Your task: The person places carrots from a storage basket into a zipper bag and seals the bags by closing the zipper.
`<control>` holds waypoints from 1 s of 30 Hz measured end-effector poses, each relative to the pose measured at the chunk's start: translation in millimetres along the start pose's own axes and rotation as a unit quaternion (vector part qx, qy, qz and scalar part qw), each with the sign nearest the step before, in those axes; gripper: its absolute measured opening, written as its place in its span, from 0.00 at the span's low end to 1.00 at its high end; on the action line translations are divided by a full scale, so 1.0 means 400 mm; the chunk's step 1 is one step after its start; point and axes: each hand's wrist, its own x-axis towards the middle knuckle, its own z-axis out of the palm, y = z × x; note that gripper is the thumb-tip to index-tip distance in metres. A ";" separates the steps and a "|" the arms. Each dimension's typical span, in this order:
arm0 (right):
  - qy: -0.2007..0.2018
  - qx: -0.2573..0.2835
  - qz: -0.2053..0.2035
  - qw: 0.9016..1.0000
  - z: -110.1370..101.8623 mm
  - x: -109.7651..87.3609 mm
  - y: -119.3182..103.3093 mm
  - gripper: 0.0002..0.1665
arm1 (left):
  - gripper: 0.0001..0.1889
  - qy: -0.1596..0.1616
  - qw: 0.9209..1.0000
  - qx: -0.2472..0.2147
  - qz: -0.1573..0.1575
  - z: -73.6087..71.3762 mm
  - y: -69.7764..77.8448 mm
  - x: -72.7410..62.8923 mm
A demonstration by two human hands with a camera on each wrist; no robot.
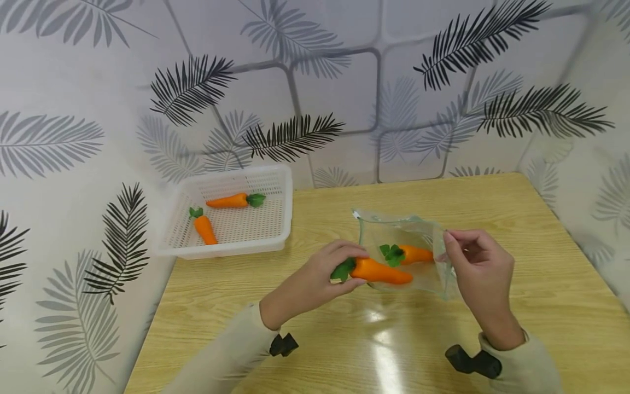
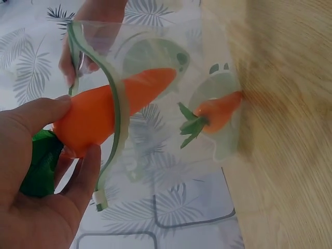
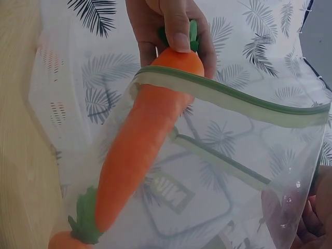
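My left hand (image 1: 322, 271) grips an orange carrot (image 1: 381, 272) at its thick, green-leaved end. In the left wrist view that carrot (image 2: 91, 116) points tip first through the green-edged mouth of a clear zip bag (image 2: 171, 145). A second carrot (image 1: 415, 254) lies inside the bag, toward its bottom. My right hand (image 1: 484, 273) pinches the bag's edge between thumb and fingers, and the mouth gapes apart. Seen from the right wrist, the held carrot's (image 3: 140, 145) tip reaches down near the leaves of the carrot (image 3: 70, 241) inside.
A white perforated plastic basket (image 1: 223, 249) stands at the back left of the wooden table (image 1: 315, 339). Inside it are a carrot (image 1: 228, 201) lying sideways and another carrot (image 1: 204, 229) near the front wall. Behind the table hangs a leaf-patterned cloth (image 1: 339, 82).
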 end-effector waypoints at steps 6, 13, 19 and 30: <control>-0.003 -0.011 0.002 1.000 0.000 -0.001 0.001 0.04 | 0.22 -0.022 1.000 -0.014 0.015 0.027 -0.003 0.022; 0.001 -0.015 0.007 1.000 -0.008 -0.007 0.041 0.05 | 0.29 -0.041 0.999 0.008 0.024 0.031 0.001 0.043; -0.002 -0.014 0.011 1.000 -0.003 0.000 0.011 0.04 | 0.33 -0.002 0.998 0.045 0.043 0.019 -0.006 0.047; 0.005 -0.014 0.002 1.000 -0.001 -0.001 0.016 0.03 | 0.27 0.051 0.997 0.057 -0.003 -0.024 -0.048 0.008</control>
